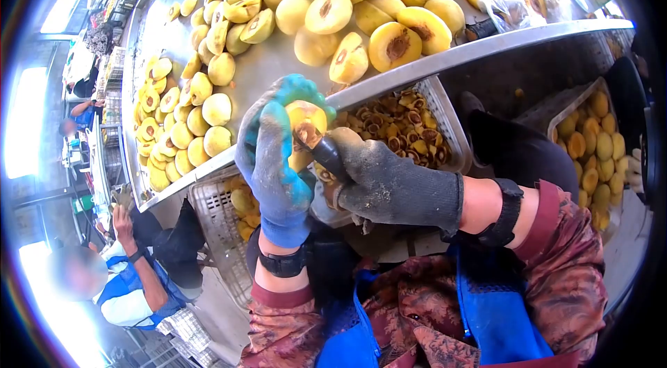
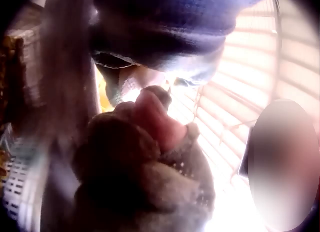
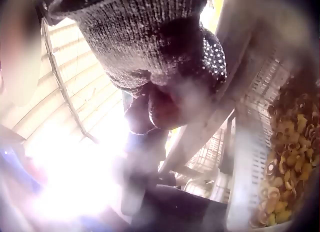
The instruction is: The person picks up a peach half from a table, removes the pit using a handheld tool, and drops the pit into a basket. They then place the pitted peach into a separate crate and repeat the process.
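- Fruit: in the left hand, by the table edge; I see gloved fingers curled round it.
- Right hand grips the black tool, its end at the brown centre.
- My guess: light, firm flesh, wet and slippery where cut, bruises if squeezed. I'd cup the rounded outside, fingers clear of the tool.
- Only the head view gives me fruit and tool together; wrist views hide that contact.
- Right wrist view adds pale slats, absent from the head view.
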Demonstrator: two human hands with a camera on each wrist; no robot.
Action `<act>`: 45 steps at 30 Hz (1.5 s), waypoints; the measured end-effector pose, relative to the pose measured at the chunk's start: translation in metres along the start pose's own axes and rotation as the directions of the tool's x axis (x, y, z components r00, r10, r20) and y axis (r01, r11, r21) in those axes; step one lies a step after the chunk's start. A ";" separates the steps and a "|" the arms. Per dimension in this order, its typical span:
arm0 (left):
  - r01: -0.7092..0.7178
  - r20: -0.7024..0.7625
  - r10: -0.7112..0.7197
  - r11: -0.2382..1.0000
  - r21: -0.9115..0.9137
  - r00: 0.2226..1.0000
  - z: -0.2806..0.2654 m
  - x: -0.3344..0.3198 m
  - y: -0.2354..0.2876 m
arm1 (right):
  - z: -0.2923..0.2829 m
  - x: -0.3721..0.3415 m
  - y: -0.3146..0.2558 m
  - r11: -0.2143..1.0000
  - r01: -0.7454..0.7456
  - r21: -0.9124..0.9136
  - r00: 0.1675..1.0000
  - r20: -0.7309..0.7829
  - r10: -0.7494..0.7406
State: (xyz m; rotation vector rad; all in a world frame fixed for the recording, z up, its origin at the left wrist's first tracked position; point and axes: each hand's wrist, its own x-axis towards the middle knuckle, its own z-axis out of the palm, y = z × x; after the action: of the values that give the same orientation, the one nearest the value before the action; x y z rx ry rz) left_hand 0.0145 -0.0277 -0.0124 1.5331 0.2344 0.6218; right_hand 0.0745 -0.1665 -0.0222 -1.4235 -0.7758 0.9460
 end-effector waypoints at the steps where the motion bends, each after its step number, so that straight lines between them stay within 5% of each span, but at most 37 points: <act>1: 0.048 0.014 -0.048 0.998 -0.044 0.999 0.001 0.001 0.002 | -0.005 -0.003 -0.010 0.981 -0.168 0.096 0.982 0.102 0.158; 4: 0.232 -0.005 -0.234 0.966 -0.110 0.972 0.010 0.003 0.015 | -0.005 -0.011 -0.003 0.975 -0.122 0.184 0.988 0.119 0.101; 7: 0.267 0.113 -0.267 0.964 0.018 0.957 -0.001 0.007 0.014 | -0.008 -0.016 -0.009 0.934 -0.236 0.267 0.963 0.194 0.188; 10: 0.208 0.119 -0.211 0.978 0.033 0.970 0.001 0.004 0.011 | -0.012 -0.015 -0.007 0.761 -0.365 0.537 0.907 0.390 0.159; 13: 0.126 0.059 -0.125 0.992 -0.009 0.990 0.013 0.003 0.010 | -0.007 -0.017 -0.001 0.860 -0.248 0.446 0.958 0.244 0.149; 16: 0.202 0.215 -0.156 0.956 -0.214 0.964 0.003 0.007 0.006 | -0.009 -0.020 -0.007 0.994 -0.083 0.066 0.994 0.071 0.078; 22: 0.282 0.153 -0.275 0.959 -0.023 0.949 0.005 0.004 0.006 | -0.008 -0.022 -0.005 0.968 -0.142 0.208 0.987 0.105 0.122; 28: 0.363 0.220 -0.370 0.929 0.070 0.903 0.006 0.008 0.014 | -0.004 -0.025 0.003 0.995 -0.094 -0.019 0.994 0.052 0.094; 31: 0.330 0.207 -0.336 0.942 0.067 0.919 0.006 0.006 0.013 | -0.012 -0.022 0.000 0.784 -0.376 0.494 0.909 0.361 0.209; 35: 0.311 0.166 -0.304 0.950 -0.021 0.938 0.007 0.002 0.007 | -0.008 -0.022 -0.005 0.942 -0.276 0.191 0.954 0.176 0.244; 45: 0.455 0.298 -0.441 0.890 0.022 0.847 0.003 0.008 0.015 | -0.013 -0.025 -0.003 0.844 -0.366 0.393 0.912 0.330 0.242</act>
State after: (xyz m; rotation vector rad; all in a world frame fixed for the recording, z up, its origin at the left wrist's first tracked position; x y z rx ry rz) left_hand 0.0195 -0.0275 0.0041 1.4342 0.3328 0.0213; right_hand 0.0748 -0.1946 -0.0173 -1.0333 -0.4786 1.4887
